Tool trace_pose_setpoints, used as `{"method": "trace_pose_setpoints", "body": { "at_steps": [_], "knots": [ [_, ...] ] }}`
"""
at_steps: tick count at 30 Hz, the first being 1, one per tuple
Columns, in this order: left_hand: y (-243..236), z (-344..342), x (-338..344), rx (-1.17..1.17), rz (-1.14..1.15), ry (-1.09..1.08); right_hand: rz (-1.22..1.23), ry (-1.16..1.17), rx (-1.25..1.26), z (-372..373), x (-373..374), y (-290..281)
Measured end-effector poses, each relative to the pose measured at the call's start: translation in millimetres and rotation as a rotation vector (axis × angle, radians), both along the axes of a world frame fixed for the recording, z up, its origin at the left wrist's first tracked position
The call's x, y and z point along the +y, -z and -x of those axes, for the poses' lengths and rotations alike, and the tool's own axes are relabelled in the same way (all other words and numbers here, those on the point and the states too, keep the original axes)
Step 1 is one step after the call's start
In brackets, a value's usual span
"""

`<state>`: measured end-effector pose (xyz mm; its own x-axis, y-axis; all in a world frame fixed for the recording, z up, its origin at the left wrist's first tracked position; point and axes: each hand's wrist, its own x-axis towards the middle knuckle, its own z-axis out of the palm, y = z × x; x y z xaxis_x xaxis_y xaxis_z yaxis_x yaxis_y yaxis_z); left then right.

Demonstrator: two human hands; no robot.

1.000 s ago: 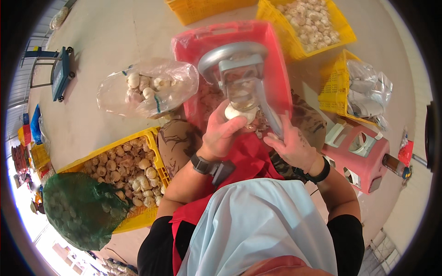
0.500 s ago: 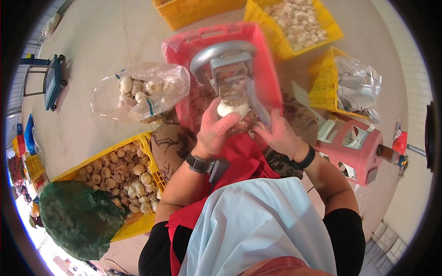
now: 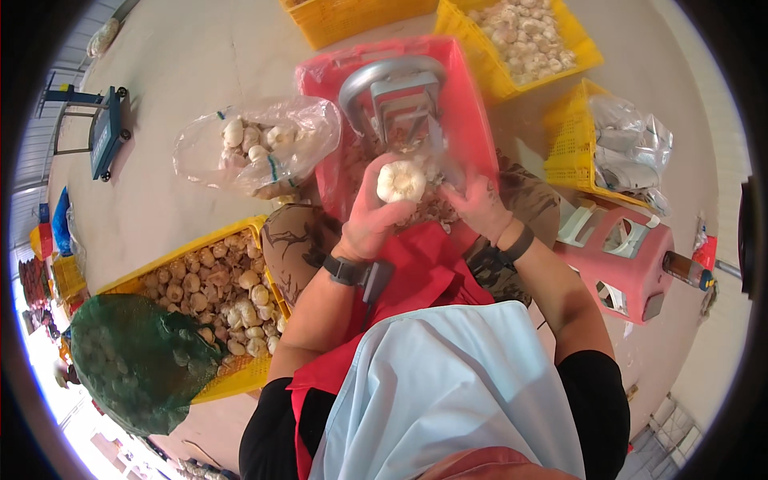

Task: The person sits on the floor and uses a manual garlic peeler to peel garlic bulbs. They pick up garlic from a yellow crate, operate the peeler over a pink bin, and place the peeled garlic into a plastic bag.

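Note:
A whole white garlic bulb (image 3: 401, 182) rests in my left hand (image 3: 370, 220), with thumb and fingers curled round it and its round face turned up. My right hand (image 3: 483, 211) is closed at the near end of a long grey lever (image 3: 441, 156), blurred along its length. This lever reaches toward a grey metal stand (image 3: 404, 100) with a curved top bar, set in a pink crate (image 3: 466, 88). Garlic skins and scraps (image 3: 358, 164) lie inside the crate, just beyond both hands.
A clear plastic bag of garlic (image 3: 260, 148) lies left of the pink crate. At lower left stands a yellow crate of untrimmed bulbs (image 3: 208, 284) beside a green mesh sack (image 3: 136, 360). Another yellow crate holds white garlic (image 3: 524, 36). A pink stool (image 3: 624, 260) lies at right.
The garlic bulb has come away from the metal stand toward me, and its face now shows fully. My right hand stays at the lever; the view has shifted slightly.

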<state>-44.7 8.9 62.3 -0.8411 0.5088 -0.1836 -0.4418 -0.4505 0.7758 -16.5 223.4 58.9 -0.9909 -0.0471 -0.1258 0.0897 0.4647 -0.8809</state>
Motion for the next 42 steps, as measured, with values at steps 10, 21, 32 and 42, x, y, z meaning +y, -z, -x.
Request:
{"method": "trace_pose_setpoints", "body": {
  "at_steps": [10,21,32,42],
  "knots": [
    [16.3,1.0,-6.5,0.586,0.62,-0.045,-0.308,-0.072,0.742,-27.4,-41.9,-23.6],
    [14.9,-15.2,-12.6,0.478,0.575,-0.011,0.376,-0.152,0.486,-10.6,-77.8,11.6],
    [-7.7,-12.5,-15.3,-0.012,0.402,0.152,0.493,0.095,0.046,-5.4,-61.3,16.9],
    [32.0,-18.1,-21.8,0.972,0.778,0.007,0.138,-0.1,0.6,-20.1,-79.7,27.3]
  ]
}}
